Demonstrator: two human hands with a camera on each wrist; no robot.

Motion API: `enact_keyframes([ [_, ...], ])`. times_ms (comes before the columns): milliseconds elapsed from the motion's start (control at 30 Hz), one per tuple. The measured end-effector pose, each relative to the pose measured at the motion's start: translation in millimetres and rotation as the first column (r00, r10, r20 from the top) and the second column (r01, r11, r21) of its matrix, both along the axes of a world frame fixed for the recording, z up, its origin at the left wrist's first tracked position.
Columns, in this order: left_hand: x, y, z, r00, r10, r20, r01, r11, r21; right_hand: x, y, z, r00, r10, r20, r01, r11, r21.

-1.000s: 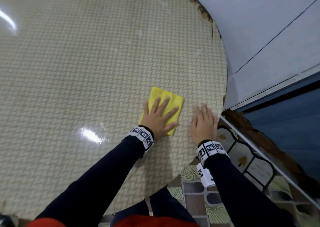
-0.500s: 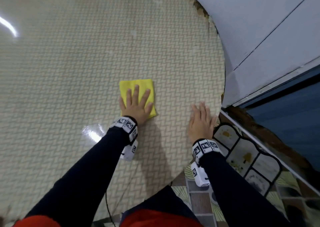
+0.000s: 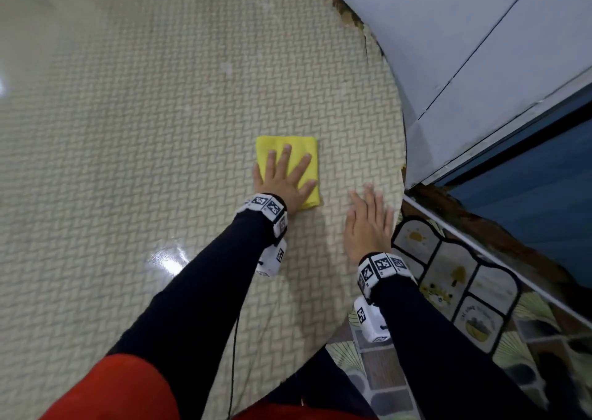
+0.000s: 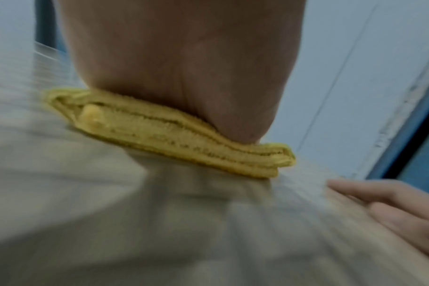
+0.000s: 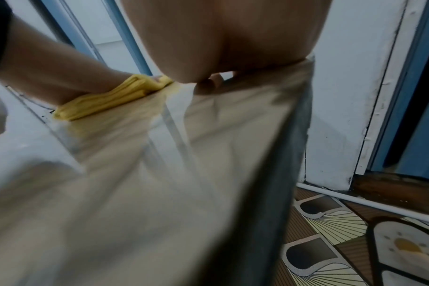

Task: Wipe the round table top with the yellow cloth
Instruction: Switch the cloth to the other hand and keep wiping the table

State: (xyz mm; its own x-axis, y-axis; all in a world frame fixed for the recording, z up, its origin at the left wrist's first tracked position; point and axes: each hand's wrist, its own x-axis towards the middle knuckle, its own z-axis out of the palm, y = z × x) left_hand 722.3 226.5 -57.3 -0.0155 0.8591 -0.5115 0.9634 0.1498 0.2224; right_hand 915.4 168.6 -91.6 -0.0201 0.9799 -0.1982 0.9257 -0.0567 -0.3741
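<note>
A folded yellow cloth [image 3: 302,150] lies on the round table top [image 3: 128,131], which has a beige woven pattern. My left hand [image 3: 283,179] presses flat on the cloth with straight, spread fingers. In the left wrist view the palm [image 4: 184,67] sits on the cloth's folded layers [image 4: 174,139]. My right hand [image 3: 368,224] rests flat on the bare table near its right edge, a little right of the cloth. The right wrist view shows the cloth [image 5: 105,100] under the left hand [image 5: 61,75], with the right palm [image 5: 220,38] on the table.
A white wall panel [image 3: 464,51] and a blue door frame [image 3: 528,170] stand close behind the table's right edge. Patterned floor tiles [image 3: 455,275] lie below to the right. A thin black cable [image 3: 234,355] hangs near the table's front edge.
The left hand slid the cloth left over the table, then back to the right toward the right hand. The right hand stayed flat by the table edge.
</note>
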Motion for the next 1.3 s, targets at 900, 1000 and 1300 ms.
enact_keyframes([
  [900, -40.2, -76.6, -1.1, 0.965, 0.257, 0.052, -0.261, 0.96, 0.098, -1.1, 1.7, 0.9, 0.995, 0.03, 0.094, -0.018, 0.992, -0.128],
  [1000, -12.3, -116.8, -4.8, 0.99, 0.139, 0.022, -0.141, 0.984, 0.109, -1.0, 4.2, 2.5, 0.995, 0.029, 0.093, -0.013, 0.986, -0.166],
  [1300, 14.3, -17.3, -9.9, 0.983, -0.179, -0.026, 0.181, 0.971, 0.155, -3.4, 6.5, 7.2, 0.996, 0.024, 0.091, -0.007, 0.984, -0.178],
])
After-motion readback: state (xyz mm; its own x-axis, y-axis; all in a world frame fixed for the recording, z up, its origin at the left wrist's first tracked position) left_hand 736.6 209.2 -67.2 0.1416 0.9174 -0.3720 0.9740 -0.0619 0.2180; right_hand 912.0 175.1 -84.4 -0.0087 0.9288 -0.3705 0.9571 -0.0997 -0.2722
